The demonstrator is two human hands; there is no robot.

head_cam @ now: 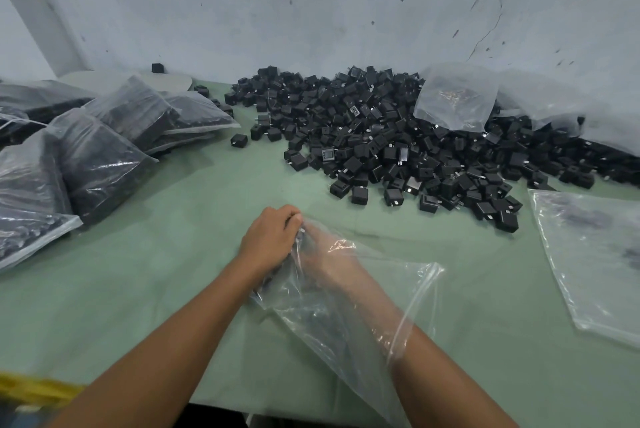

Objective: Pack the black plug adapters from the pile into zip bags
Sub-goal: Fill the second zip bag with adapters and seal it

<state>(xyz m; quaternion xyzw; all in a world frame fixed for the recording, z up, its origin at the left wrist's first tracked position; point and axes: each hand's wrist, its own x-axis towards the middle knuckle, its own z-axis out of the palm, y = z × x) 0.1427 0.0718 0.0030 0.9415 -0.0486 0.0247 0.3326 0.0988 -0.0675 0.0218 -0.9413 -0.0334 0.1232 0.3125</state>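
Ahead of my fingertips, apart from them, the pile of black plug adapters (398, 150) lies on the green table (138, 254). My left hand (273, 237) has its fingers curled, pinching the zip bag (408, 289) at its far end. My right hand (325, 254) is inside that bag, close against the left fingers. I cannot tell whether its fingers are apart. The filled bags (104, 150) lie well to the left.
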